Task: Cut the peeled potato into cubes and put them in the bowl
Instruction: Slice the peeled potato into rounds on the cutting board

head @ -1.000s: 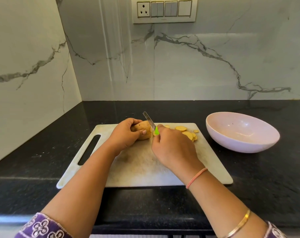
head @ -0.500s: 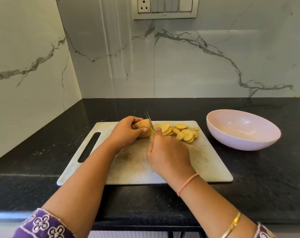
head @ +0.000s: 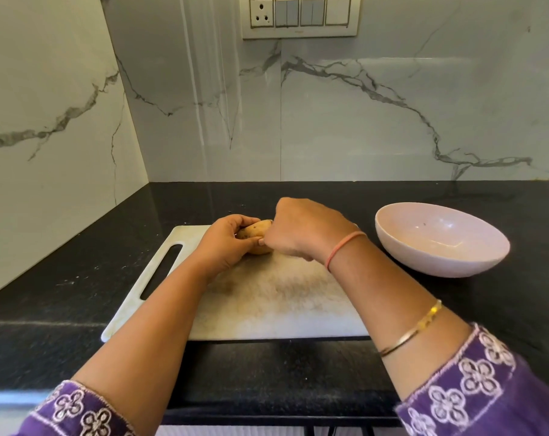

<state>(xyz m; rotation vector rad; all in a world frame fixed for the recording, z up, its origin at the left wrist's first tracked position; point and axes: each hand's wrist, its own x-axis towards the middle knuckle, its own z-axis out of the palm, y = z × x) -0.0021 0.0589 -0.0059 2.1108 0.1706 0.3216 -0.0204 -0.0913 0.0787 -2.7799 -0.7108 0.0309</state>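
A brown potato (head: 256, 236) lies on the white cutting board (head: 267, 305), towards its far side. My left hand (head: 224, 245) grips the potato's left end, fingers curled over the top and thumb at the front. My right hand (head: 301, 229) is a curled fist pressed against the potato's right end, knuckles up. The knife it holds is hidden under the fist. The cut slices are hidden behind my right hand. The pale pink bowl (head: 440, 250) stands to the right of the board with nothing in it.
The board has a handle slot (head: 161, 270) on its left and lies on a black stone counter (head: 78, 278). Marble walls close the corner at the left and back. A switch panel (head: 300, 15) is on the back wall.
My right hand has moved up and away over the potato's right end, and it now covers the knife and the slices. My left hand still holds the potato.
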